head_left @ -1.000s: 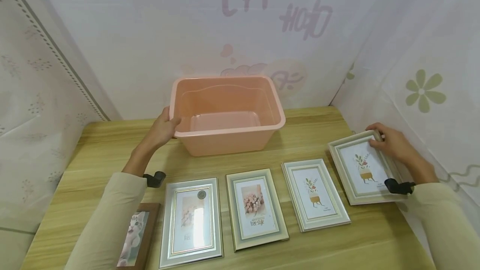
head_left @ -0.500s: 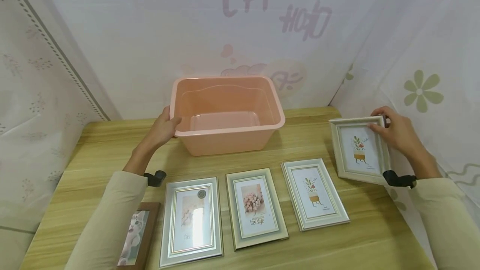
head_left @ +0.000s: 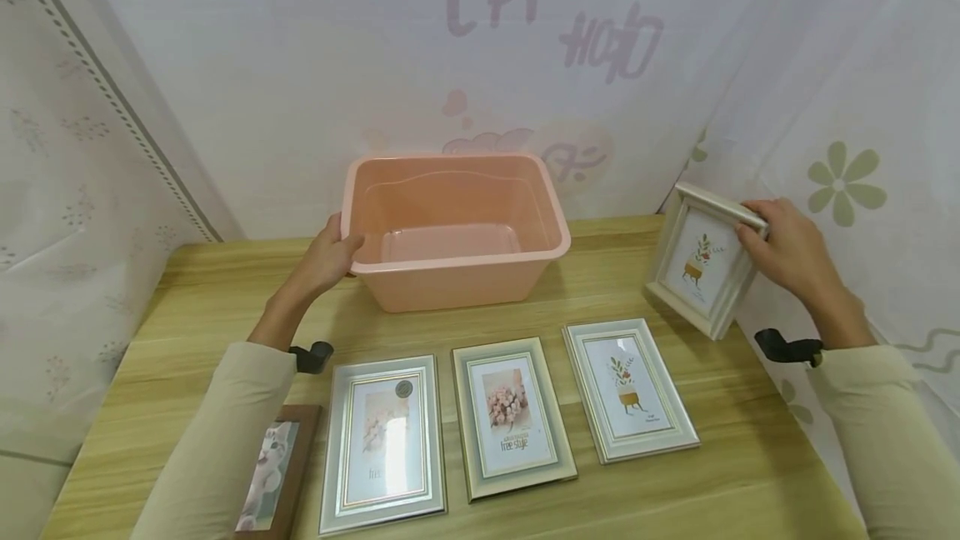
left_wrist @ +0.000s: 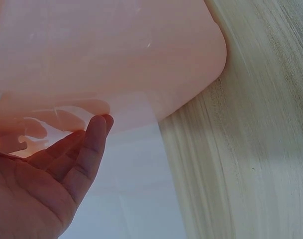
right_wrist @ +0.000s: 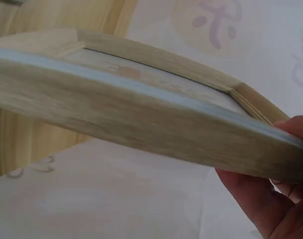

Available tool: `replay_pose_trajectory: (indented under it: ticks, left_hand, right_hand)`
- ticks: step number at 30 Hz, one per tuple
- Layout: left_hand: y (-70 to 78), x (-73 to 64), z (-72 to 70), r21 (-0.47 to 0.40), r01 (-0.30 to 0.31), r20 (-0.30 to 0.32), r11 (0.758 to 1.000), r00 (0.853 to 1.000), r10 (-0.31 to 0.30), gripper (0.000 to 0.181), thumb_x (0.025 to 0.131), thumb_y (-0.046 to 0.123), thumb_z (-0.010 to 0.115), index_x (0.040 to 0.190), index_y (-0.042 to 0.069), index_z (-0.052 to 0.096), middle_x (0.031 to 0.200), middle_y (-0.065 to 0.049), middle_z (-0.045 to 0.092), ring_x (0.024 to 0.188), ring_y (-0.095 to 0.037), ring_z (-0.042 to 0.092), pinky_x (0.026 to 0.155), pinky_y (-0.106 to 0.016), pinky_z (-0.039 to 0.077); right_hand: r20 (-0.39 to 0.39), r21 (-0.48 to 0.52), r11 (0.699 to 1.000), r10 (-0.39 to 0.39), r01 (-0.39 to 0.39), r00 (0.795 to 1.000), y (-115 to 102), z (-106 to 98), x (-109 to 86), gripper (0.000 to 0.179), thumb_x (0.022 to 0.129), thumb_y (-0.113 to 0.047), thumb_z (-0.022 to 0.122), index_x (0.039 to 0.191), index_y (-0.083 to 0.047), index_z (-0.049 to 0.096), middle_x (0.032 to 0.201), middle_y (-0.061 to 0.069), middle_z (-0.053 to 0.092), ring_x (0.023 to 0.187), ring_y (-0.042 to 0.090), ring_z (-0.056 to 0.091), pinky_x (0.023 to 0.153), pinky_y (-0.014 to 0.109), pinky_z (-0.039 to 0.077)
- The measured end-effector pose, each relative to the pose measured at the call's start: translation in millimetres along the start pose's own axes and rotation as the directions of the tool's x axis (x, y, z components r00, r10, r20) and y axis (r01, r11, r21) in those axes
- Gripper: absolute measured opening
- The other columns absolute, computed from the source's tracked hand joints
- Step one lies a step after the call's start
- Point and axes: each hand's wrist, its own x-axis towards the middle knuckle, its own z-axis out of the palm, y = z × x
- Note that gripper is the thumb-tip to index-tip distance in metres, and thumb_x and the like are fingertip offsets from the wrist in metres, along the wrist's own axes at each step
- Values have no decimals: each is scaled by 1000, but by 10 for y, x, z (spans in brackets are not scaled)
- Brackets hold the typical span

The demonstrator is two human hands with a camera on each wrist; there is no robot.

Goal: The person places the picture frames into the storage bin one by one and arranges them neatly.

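Observation:
My right hand (head_left: 791, 248) grips a cream picture frame (head_left: 701, 261) by its upper right corner, thumb on the front and fingers behind. The frame is tilted up over the right side of the table and bears a potted-plant print. In the right wrist view its long side edge (right_wrist: 116, 124) crosses the picture. My left hand (head_left: 326, 259) holds the left rim of a pink plastic tub (head_left: 450, 282), with the thumb over the rim. Beneath that rim, in the left wrist view, the fingers (left_wrist: 89, 149) reach along the tub's outer wall.
In a row on the wooden table (head_left: 225, 298) lie a silver frame (head_left: 384, 440), a champagne frame (head_left: 513, 415) and a white frame (head_left: 632, 390). A brown frame (head_left: 281, 473) with a cat picture is partly behind the left sleeve. Printed cloth (head_left: 300, 107) hangs around the table.
My right hand has lifted the cream picture frame from lying low at the right, tipping it up and moving it away from me. The left hand and the tub have stayed put.

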Motion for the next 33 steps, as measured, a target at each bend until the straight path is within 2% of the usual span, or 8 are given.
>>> replay_pose_trajectory:
  ticks: [4, 7, 12, 16, 20, 23, 26, 33]
  left_hand:
    - [-4, -2, -1, 3, -1, 1, 1000, 1000, 1, 61, 107, 28, 31, 155, -1, 7, 137, -31, 44, 106, -36, 57, 70, -28, 53]
    - [-5, -2, -4, 1, -2, 5, 1000, 1000, 2, 61, 107, 28, 30, 155, -2, 6, 137, -31, 44, 107, -36, 56, 70, -28, 53]
    - [4, 1, -4, -10, 0, 8, 1000, 1000, 1, 61, 107, 28, 30, 155, -1, 6, 138, -31, 44, 110, -36, 56, 72, -27, 52]
    - [5, -2, -1, -20, -1, 9, 1000, 1000, 1, 61, 107, 28, 29, 155, -1, 7, 138, -31, 44, 110, -37, 56, 72, -26, 52]
    - [5, -8, 0, -8, 0, 5, 1000, 1000, 0, 61, 107, 28, 29, 155, -1, 7, 137, -31, 45, 108, -36, 56, 72, -28, 52]
    - [3, -8, 1, 3, 4, 1, 1000, 1000, -4, 61, 107, 29, 30, 155, -1, 7, 137, -30, 44, 107, -35, 56, 74, -32, 53]
    - [-8, -8, 1, 10, 8, -4, 1000, 1000, -8, 61, 107, 29, 30, 155, -1, 8, 136, -29, 44, 106, -34, 55, 75, -34, 53]
    - [-14, 1, 5, 4, 6, -6, 1000, 1000, -6, 59, 107, 27, 30, 155, -1, 10, 135, -29, 45, 104, -33, 56, 74, -33, 53]
  right_hand:
    - [-40, 32, 999, 11, -9, 999, -75, -9, 29, 34, 96, -8, 57, 121, 14, 55, 100, 31, 54, 81, 39, 48, 62, 38, 36]
    - [-65, 44, 999, 22, -20, 998, -144, -31, 45, 32, 96, -9, 58, 120, 12, 54, 95, 30, 56, 72, 35, 49, 54, 28, 35]
    - [-142, 68, 997, 31, -22, 989, -277, -56, 75, 40, 95, -12, 60, 132, 1, 56, 80, 28, 58, 51, 19, 43, 42, 23, 30]
    - [-237, 103, 995, 18, 7, 971, -390, -57, 105, 43, 94, -12, 61, 137, -12, 60, 70, 24, 58, 42, 4, 31, 40, 20, 25]
    - [-342, 139, 988, -13, 64, 940, -516, -47, 142, 39, 92, -7, 62, 130, -12, 66, 59, 19, 53, 38, -6, 23, 38, 16, 22]
    - [-414, 185, 978, -11, 97, 910, -622, -31, 181, 39, 89, -4, 62, 127, -12, 68, 66, 23, 61, 38, -9, 24, 38, 12, 21]
    - [-457, 247, 964, 23, 102, 889, -738, -18, 230, 39, 88, -4, 62, 125, -13, 69, 86, 26, 69, 37, -10, 27, 38, 10, 21]
    - [-477, 338, 938, 101, 76, 873, -967, -39, 324, 38, 89, -6, 61, 125, -14, 68, 114, 21, 69, 45, -12, 38, 39, 6, 25]
